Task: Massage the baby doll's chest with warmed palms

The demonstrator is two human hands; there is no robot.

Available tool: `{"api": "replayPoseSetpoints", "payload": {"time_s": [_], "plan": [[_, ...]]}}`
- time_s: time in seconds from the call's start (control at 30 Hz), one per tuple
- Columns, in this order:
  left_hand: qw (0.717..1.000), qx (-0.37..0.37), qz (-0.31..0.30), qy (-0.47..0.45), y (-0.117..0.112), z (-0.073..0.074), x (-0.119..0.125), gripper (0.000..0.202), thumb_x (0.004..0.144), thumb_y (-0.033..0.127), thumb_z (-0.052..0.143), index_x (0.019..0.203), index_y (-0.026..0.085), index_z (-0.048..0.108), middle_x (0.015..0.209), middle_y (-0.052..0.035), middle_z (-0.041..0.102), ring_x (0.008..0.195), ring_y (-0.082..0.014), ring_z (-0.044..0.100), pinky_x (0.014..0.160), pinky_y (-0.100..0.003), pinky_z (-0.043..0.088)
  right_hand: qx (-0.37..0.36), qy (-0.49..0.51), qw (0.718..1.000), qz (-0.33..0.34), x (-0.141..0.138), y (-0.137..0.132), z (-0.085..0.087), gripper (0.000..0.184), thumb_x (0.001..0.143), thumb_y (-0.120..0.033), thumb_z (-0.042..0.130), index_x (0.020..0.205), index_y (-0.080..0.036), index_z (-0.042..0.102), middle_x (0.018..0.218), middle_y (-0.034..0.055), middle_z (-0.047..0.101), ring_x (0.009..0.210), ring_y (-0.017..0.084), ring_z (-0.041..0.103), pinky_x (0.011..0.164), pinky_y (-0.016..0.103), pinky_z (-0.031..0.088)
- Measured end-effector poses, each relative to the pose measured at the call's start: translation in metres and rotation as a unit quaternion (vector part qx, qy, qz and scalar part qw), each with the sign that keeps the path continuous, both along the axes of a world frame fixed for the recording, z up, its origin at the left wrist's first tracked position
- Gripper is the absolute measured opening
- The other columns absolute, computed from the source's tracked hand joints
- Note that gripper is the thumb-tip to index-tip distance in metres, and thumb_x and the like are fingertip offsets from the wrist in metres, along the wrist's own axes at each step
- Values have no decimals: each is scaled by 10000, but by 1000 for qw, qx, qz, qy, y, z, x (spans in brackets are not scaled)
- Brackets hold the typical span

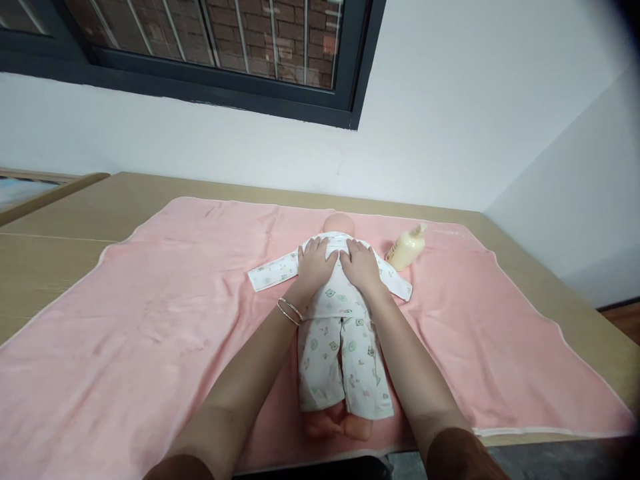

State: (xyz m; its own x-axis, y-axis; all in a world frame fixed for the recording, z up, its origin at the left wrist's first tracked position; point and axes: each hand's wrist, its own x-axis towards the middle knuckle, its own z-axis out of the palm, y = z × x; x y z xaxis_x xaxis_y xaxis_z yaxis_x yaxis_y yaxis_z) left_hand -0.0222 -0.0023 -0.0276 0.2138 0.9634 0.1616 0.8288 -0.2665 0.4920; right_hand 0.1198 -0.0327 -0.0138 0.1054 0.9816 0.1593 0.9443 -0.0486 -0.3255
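the doll (345,347) lies on its back in the middle of a pink towel (150,300) spread over the bench (60,227), head toward the wall and bare feet at the near edge. it wears a white printed top (336,297) and matching trousers. both sleeves of the top are laid out flat to the sides.

the left hand (316,263) and the right hand (361,265) rest side by side on the doll's chest, just below the chin. each lies palm down with its fingers straight and close together. neither pinches any cloth that i can see. whether the fingertips hold a fastening under them cannot be told from here. two bangles (289,311) sit on the left wrist.

the step looks like flattening or closing the front of the top. to do that well, i judge the palms should press lightly and evenly, working outward from the centre line so both front panels lie square and no fold bunches under the chin. it would help to hold the doll's trunk in line with its legs, as a skewed pull would drag the top off one shoulder.

a cream bottle (406,248) lies on the towel just beside the outstretched sleeve on the right. a wide sweep that way could knock it.
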Motion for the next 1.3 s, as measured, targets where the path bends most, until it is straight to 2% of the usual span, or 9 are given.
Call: {"api": "replayPoseSetpoints", "payload": {"time_s": [0.23,0.53,0.73,0.83,0.9,1.0,1.1,1.2,1.3], "plan": [[1000,-1,5,-6,2,-3,0,590,1087,466,395,1621,246,517,1748,-86,454,1658,-262,353,1397,-531,187,38,68,997,-10,10,4,-11,503,1096,-430,428,1519,-217,597,1608,118,610,1529,281,489,1344,562,184],[999,-23,-2,-27,5,-1,-1,559,1081,457,418,1606,302,530,1761,-39,438,1678,-254,319,1402,-536,174,52,64,996,-24,2,3,-11,510,1097,-400,407,1515,-191,612,1592,113,627,1498,265,512,1293,451,296],[999,-33,-11,-24,4,4,-1,594,1087,442,396,1629,225,503,1770,-83,416,1686,-262,300,1404,-545,145,34,60,997,-34,0,2,-8,536,1111,-399,358,1552,-191,580,1661,128,559,1560,284,458,1342,545,200],[999,-48,-24,3,-1,16,-4,619,1103,450,356,1660,196,444,1791,-121,367,1698,-283,269,1395,-564,154,10,35,999,-31,-3,-1,0,575,1120,-397,324,1606,-155,516,1724,154,471,1621,304,379,1343,575,185],[995,-71,-52,38,-9,28,-9,637,1112,443,332,1678,157,393,1805,-165,319,1702,-317,252,1376,-598,190,-10,3,1000,-17,-7,-7,10,565,1117,-350,308,1587,-123,523,1679,184,523,1584,317,438,1326,559,221],[984,-91,-110,107,-25,47,-16,614,1112,391,350,1668,134,379,1799,-215,302,1684,-356,289,1342,-648,235,-52,-50,997,14,-13,-20,33,481,1089,-274,336,1416,-107,647,1479,212,694,1400,324,623,1299,542,249],[977,-86,-127,148,-39,59,-19,541,1102,351,382,1597,151,471,1764,-225,377,1633,-361,392,1310,-640,304,-91,-60,993,33,-16,-33,55,435,1084,-266,343,1149,-152,758,1261,185,800,1219,310,717,1291,534,248],[980,-89,-112,140,-41,60,-15,494,1104,335,344,1499,135,562,1699,-232,475,1556,-363,498,1265,-603,386,-100,-17,994,41,-11,-35,61,486,1091,-267,305,1017,-189,779,1149,146,831,1157,294,735,1254,495,328],[986,-89,-90,106,-31,49,-10,560,1122,405,294,1568,140,505,1745,-212,416,1610,-364,421,1303,-605,332,-82,18,996,31,-1,-24,48,484,1109,-306,296,1249,-184,742,1407,149,753,1354,303,655,1235,491,381]]}}
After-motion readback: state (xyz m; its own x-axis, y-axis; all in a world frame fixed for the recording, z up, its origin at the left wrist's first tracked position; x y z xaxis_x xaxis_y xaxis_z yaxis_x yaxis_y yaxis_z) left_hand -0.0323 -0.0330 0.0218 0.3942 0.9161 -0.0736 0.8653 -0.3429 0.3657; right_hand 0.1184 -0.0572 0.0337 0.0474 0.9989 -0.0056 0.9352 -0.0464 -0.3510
